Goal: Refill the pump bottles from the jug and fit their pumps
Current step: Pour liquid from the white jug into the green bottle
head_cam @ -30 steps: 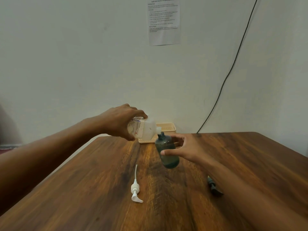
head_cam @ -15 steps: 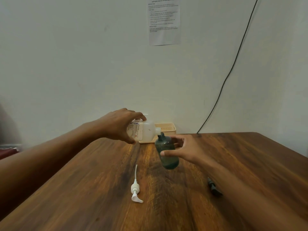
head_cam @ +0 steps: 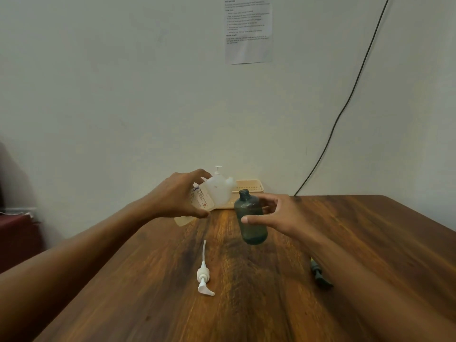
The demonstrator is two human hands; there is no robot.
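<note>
Translucent white plastic jug (head_cam: 218, 192), tilted, is gripped by fingers of the left hand (head_cam: 176, 196). Just right of them, fingers of the right hand (head_cam: 280, 214) hold the uncapped dark green plastic bottle (head_cam: 251, 229).

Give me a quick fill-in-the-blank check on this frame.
1. The left hand grips the tilted white ____.
2. The right hand holds the dark bottle, whose open neck carries no ____.
3. The ____ pump lies on the table between the forearms.
4. The dark pump lies beside the ____ forearm.
Missing: jug; pump; white; right.
</note>
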